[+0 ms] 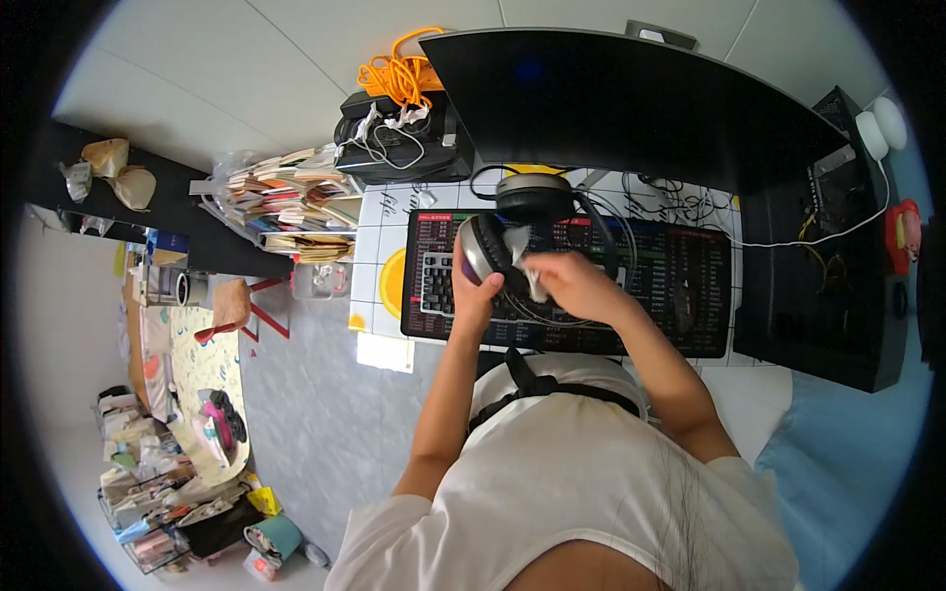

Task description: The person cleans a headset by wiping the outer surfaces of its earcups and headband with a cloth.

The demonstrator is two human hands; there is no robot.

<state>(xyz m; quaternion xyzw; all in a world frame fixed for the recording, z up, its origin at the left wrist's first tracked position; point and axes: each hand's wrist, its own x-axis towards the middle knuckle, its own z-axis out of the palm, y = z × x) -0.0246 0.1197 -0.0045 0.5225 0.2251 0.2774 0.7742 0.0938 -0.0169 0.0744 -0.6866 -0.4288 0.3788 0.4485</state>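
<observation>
My left hand (472, 295) is wrapped round a silver and black headphone ear cup (477, 246), its dark cushion turned to the right. Pinched in my right hand (576, 286) is a crumpled white tissue (518, 240), close against that cushion. Just behind lies another silver and black ear cup (533, 197) with a dark band curving off to its right; whether both cups belong to one headset I cannot tell. Below them are a keyboard (435, 286) and a black printed desk mat (650, 330). A thin cable hangs under my hands.
A large dark monitor (631, 108) spans the back of the desk. At the right stands a black computer case (828, 315); a mouse (685, 305) sits on the mat. Loose cables (680, 197) lie beneath the screen. Stacked papers (296, 202) and an orange cord (399, 79) are at the left.
</observation>
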